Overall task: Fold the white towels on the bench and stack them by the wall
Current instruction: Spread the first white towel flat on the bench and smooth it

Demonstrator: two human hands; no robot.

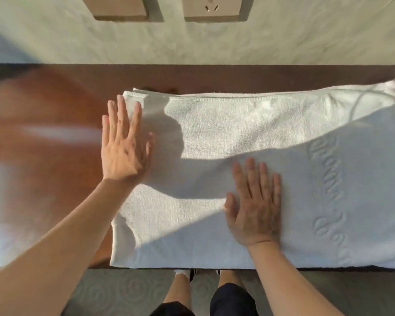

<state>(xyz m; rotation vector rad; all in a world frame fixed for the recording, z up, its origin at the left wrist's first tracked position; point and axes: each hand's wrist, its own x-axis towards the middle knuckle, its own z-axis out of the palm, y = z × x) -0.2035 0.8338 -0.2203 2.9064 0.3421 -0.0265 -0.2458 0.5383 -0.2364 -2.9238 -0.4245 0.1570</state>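
A folded white towel (249, 179) covers the brown surface (43, 156). The left hand (124, 144) lies flat, fingers spread, on the towel's left edge; the right hand (255, 206) presses flat mid-towel. Two wall plates (211, 8) sit beyond the towel.

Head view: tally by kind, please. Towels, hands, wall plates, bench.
White towel: 1, folded over itself, running off the right edge
Hands: 2, left hand and right hand, both flat and open on the towel
Wall plates: 2
Bench: 1
Total: 6
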